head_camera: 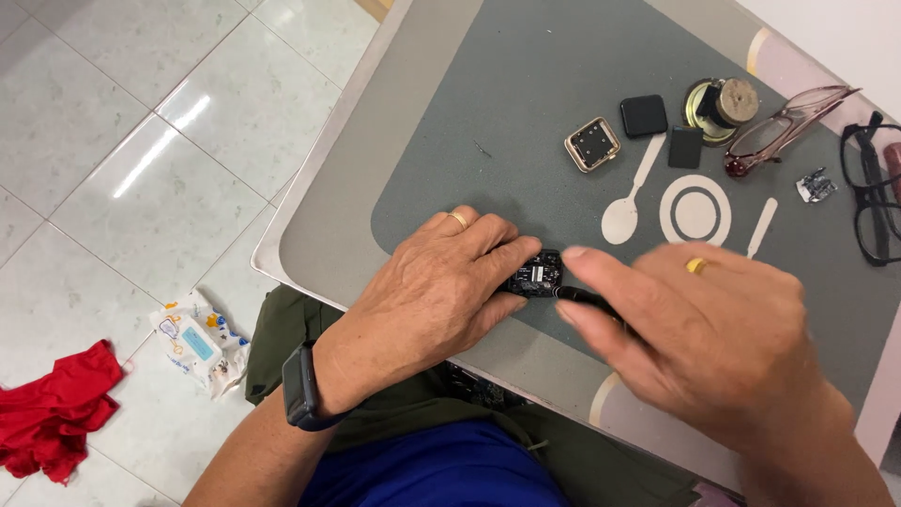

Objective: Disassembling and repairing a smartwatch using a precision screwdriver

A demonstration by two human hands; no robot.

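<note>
— Both hands sit close under the camera; what are they doing?

— Left hand (427, 296) pinches a small black module (535, 274) against the counter (422, 160), likely to keep it steady. Right hand (704, 338) grips a thin dark tool (584, 298), tip at the module's edge.

— And the rest?

— Set aside, well apart: a square watch case (592, 144), two dark squares, two pairs of glasses (786, 124).

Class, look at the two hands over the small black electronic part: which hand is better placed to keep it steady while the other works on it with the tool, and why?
Left. The left hand already pinches the small black electronic part against the grey-green table mat. The right hand holds a thin dark tool, its tip at the part's edge.
</note>
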